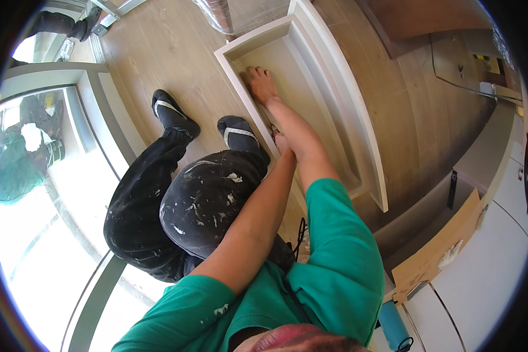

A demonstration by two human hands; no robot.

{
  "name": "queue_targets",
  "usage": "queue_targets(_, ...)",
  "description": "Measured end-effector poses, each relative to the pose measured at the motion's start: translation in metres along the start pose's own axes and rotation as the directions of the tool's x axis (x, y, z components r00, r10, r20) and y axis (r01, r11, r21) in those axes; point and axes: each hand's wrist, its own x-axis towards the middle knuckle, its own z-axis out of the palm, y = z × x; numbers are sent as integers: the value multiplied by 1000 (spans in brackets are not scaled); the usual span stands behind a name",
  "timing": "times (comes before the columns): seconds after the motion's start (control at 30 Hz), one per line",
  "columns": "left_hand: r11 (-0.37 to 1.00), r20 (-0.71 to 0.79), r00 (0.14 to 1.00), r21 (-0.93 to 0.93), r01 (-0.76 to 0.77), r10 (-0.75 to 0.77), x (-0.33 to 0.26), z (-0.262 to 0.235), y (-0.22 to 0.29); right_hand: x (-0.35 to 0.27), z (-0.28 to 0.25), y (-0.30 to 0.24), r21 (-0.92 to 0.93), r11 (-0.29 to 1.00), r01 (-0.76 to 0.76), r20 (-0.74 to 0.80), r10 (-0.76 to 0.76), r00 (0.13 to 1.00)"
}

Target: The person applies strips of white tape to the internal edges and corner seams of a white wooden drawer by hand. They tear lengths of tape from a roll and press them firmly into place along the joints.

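Observation:
A beige drawer [311, 88] lies on the wooden floor in front of me, its inside facing up and its long front panel on the right. My right hand [262, 85] reaches inside it, palm down near the left wall, with the fingers stretched and slightly apart. Closer to me, my left hand [280, 141] is closed over the drawer's left wall. The right forearm crosses above the left wrist, and part of the left hand's fingers is hidden. Nothing loose shows in the drawer.
My knees and dark shoes [239, 134] are left of the drawer, beside a glass door [47, 146]. A clear-wrapped item [215, 14] lies beyond. On the right are a brown panel [428, 20], an opened cabinet drawer [428, 217], cardboard [434, 249] and a teal bottle [395, 325].

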Motion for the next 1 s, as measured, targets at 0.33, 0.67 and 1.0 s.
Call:
queue_targets(0.33, 984, 18, 988, -90, 157, -156, -31, -38, 51, 54, -4, -9, -197, 980, -16, 303, 77, 950)
queue_targets(0.67, 919, -43, 956, -290, 267, -292, -61, -65, 102, 32, 6, -6, 32, 994, -104, 226, 94, 970)
queue_targets(1.0, 920, 76, 941, -200, 338, -329, -85, -94, 142, 38, -6, 1, 58, 988, -145, 381, 112, 918)
